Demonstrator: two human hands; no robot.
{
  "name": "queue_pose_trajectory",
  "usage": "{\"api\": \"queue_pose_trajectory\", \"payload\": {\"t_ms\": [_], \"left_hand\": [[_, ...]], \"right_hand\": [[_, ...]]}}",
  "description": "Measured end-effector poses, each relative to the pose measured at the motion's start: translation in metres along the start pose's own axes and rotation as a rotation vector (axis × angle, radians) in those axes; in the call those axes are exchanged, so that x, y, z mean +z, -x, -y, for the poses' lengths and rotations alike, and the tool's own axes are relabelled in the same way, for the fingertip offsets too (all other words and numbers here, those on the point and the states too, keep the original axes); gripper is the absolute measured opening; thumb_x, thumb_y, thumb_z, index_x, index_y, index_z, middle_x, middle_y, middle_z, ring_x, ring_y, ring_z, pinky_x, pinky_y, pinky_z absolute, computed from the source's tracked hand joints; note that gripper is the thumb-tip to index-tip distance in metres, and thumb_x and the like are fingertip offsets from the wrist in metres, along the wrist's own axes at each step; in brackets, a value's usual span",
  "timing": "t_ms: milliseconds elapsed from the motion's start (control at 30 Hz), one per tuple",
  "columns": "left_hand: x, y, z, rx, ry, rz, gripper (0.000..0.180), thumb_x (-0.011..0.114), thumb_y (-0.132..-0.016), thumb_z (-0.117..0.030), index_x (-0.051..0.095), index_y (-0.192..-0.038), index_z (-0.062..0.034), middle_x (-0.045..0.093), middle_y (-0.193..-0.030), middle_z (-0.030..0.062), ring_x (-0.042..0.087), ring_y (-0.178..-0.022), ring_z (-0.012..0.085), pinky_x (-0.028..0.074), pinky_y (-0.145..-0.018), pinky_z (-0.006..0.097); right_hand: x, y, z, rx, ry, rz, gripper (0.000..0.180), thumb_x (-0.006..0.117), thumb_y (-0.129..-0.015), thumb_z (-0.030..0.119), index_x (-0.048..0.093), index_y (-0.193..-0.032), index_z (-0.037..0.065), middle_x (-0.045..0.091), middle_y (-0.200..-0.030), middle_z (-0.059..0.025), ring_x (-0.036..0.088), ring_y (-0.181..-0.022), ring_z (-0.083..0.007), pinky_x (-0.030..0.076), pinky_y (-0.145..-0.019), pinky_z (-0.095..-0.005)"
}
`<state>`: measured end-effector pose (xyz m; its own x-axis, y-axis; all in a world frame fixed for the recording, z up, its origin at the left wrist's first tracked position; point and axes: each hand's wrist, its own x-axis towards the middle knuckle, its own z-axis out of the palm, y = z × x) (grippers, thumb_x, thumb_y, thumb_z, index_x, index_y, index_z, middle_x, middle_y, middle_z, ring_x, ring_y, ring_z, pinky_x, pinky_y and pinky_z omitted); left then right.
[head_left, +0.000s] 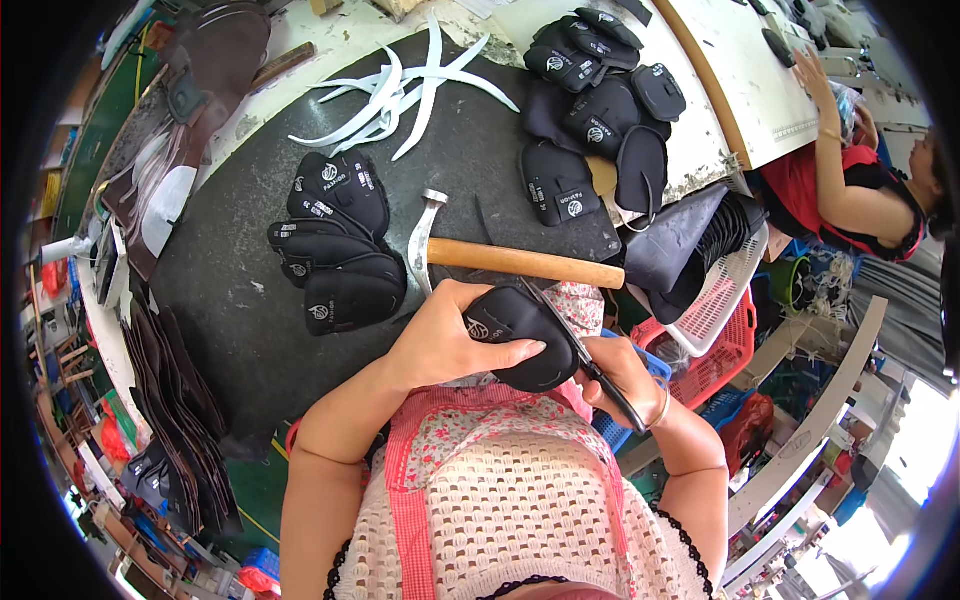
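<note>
Both hands [520,350] trim black shoe piece [520,335] beside hammer [500,258].

Bright daylight, sharp centre, glare lower right, fisheye bending, dark rim.

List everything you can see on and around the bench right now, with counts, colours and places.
shoe piece: one, black, held over the lap
scissors: one pair, dark, at the piece's right edge
hammer: one, wooden handle, steel head, on the mat
left stack: several black pieces, mat's left
right stack: many black pieces, far right of bench
white strips: several, far edge of mat
baskets: white over red, right of bench
co-worker: one, upper right
left hand: gripping the piece
right hand: holding the scissors
</note>
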<state>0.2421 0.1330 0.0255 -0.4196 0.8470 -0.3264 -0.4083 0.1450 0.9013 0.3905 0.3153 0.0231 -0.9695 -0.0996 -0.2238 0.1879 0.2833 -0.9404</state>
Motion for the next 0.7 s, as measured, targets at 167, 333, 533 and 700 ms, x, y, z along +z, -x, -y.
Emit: {"api": "queue_pose_trajectory", "payload": {"t_ms": [167,333,533,700], "left_hand": [[-0.003,0.004,0.009,0.017,-0.006,-0.007,0.027,0.076,-0.068,-0.012,0.064,-0.089,0.0,0.065,-0.076,0.0039,0.058,-0.068,0.0075,0.049,-0.066,0.024],[-0.018,0.029,0.01,0.116,-0.273,-0.298,0.042,0.078,-0.063,-0.013,0.057,-0.098,-0.0025,0.062,-0.082,0.0042,0.058,-0.074,0.0098,0.048,-0.071,0.025],[-0.067,0.059,0.01,0.308,-0.714,-0.868,0.056,0.078,-0.064,-0.009,0.051,-0.113,-0.0046,0.056,-0.103,0.0145,0.057,-0.092,0.0217,0.046,-0.079,0.031],[-0.059,0.063,0.035,0.427,-1.471,-1.031,0.055,0.073,-0.07,-0.02,0.052,-0.118,-0.0059,0.036,-0.13,0.0176,0.035,-0.116,0.0349,0.029,-0.096,0.044]], "right_hand": [[0.011,0.006,-0.01,0.035,0.019,-0.014,0.059,0.046,-0.084,0.059,0.046,-0.064,0.003,0.044,-0.055,-0.0055,0.042,-0.046,-0.0186,0.033,-0.045,-0.0305],[0.003,-0.015,-0.012,-0.021,0.371,-0.306,0.037,0.068,-0.076,0.032,0.048,-0.066,0.003,0.045,-0.056,-0.008,0.044,-0.048,-0.02,0.035,-0.047,-0.0315],[-0.019,-0.089,-0.021,-0.087,0.882,-0.803,0.059,0.083,-0.058,0.03,0.045,-0.089,-0.005,0.048,-0.086,-0.0185,0.051,-0.076,-0.0357,0.041,-0.066,-0.0408],[-0.015,-0.115,-0.031,0.005,0.928,-0.832,0.065,0.082,-0.057,0.031,0.043,-0.092,-0.008,0.047,-0.09,-0.0198,0.05,-0.083,-0.0363,0.041,-0.071,-0.0408]]}}
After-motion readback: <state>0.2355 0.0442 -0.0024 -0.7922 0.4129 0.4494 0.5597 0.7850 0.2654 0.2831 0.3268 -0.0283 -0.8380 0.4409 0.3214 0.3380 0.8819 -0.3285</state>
